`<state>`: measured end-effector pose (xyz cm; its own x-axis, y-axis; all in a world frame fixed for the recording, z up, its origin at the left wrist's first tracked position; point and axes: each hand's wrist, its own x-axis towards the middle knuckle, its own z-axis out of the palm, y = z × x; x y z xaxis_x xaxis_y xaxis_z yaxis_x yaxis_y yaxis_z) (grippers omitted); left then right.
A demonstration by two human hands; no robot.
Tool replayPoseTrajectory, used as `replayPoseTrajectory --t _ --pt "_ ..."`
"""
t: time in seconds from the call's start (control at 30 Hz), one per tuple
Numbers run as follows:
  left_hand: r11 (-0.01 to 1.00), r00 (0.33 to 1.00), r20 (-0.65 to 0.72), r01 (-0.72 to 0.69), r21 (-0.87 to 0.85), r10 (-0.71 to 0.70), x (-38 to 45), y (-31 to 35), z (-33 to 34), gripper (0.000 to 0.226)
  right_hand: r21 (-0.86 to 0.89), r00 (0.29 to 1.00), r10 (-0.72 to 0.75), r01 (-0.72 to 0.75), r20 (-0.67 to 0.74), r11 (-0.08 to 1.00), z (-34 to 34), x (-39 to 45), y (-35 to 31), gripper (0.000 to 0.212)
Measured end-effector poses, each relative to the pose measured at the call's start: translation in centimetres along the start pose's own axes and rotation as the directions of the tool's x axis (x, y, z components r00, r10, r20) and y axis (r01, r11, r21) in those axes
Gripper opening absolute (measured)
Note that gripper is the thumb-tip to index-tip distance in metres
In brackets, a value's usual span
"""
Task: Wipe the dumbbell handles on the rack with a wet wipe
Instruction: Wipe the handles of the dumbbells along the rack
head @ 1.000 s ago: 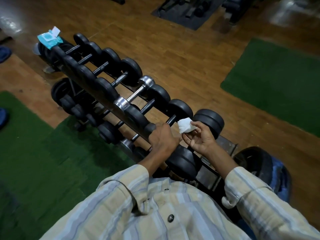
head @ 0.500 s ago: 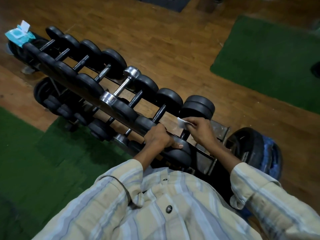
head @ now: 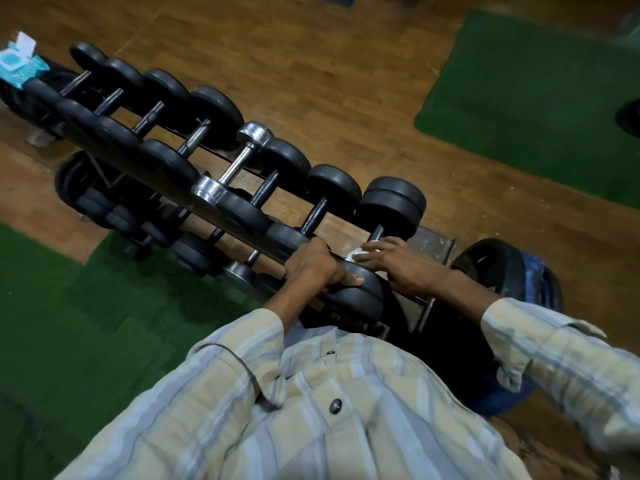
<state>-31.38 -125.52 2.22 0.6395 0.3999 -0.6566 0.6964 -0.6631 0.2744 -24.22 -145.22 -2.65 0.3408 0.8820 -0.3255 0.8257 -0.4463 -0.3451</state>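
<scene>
A dark two-tier rack (head: 433, 244) carries several black dumbbells running from the upper left down to me. The nearest dumbbell (head: 394, 202) has thick double plates. My right hand (head: 398, 265) wraps a white wet wipe (head: 356, 253) round the near part of its handle (head: 376, 233). My left hand (head: 311, 268) grips the near plate (head: 356, 296) of that dumbbell, thumb lying across its top. One chrome dumbbell (head: 239, 161) sits mid-row.
A blue wet wipe pack (head: 17, 62) lies on the rack's far end. A black weight plate with a blue object (head: 512, 271) stands on the floor at the right. Green mats (head: 536, 95) cover parts of the wooden floor.
My right hand carried the wipe from in front of the plates down onto the nearest dumbbell's handle and closed round it. My left hand stayed on the near plate. The camera tilted downward.
</scene>
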Motion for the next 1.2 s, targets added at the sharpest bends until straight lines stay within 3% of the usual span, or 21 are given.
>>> replayPoseTrajectory --t 0.17,0.3,0.4,0.47,0.57,0.77,0.9,1.0,1.07,1.2 --pt "1.000 1.000 0.018 -0.002 0.027 0.001 0.0 0.2 -0.2 0.082 -0.010 0.978 0.160 -0.163 -0.132 0.987 1.9 -2.1 -0.6 0.090" --pt "0.999 0.999 0.049 -0.009 0.048 0.006 -0.1 0.5 -0.7 0.076 0.179 0.965 0.222 -0.196 -0.139 0.964 2.4 -2.3 -0.8 0.081" --pt "0.999 0.998 0.054 -0.016 0.048 0.013 -0.3 0.7 -0.9 0.072 0.244 0.974 0.204 -0.175 -0.100 0.954 1.9 -1.8 -0.5 0.088" --pt "0.999 0.999 0.049 -0.018 0.046 0.016 -0.6 0.6 -1.0 0.073 0.175 0.985 0.169 -0.161 -0.033 0.971 1.0 -1.1 -0.2 0.090" --pt "0.999 0.999 0.047 -0.024 0.046 0.022 -0.7 0.7 -1.2 0.072 -0.017 0.994 0.100 -0.099 0.039 0.995 -0.9 0.4 -0.2 0.076" --pt "0.996 0.998 0.063 -0.021 0.082 0.016 -0.4 0.9 -1.2 0.074 -0.096 0.983 0.004 0.014 0.186 0.995 -3.2 3.5 -1.0 0.050" --pt "0.997 0.997 0.080 -0.023 0.079 0.017 -0.2 0.8 -1.0 0.075 0.051 0.997 0.008 -0.012 0.083 0.999 -2.3 1.6 -0.7 0.069" --pt "0.997 0.998 0.067 -0.023 0.074 0.018 -0.3 0.7 -1.1 0.071 0.254 0.992 0.121 -0.108 -0.038 0.961 -0.5 -0.3 -0.5 0.082" --pt "0.997 0.998 0.065 -0.017 0.074 0.012 -0.3 0.7 -1.1 0.071 0.389 0.974 0.193 -0.134 -0.117 0.911 1.3 -1.2 -0.5 0.082" --pt "0.995 0.995 0.100 -0.023 0.101 0.013 0.0 0.9 -1.2 0.070 0.416 0.918 0.284 -0.152 -0.276 0.896 4.0 -1.9 -1.1 0.068"
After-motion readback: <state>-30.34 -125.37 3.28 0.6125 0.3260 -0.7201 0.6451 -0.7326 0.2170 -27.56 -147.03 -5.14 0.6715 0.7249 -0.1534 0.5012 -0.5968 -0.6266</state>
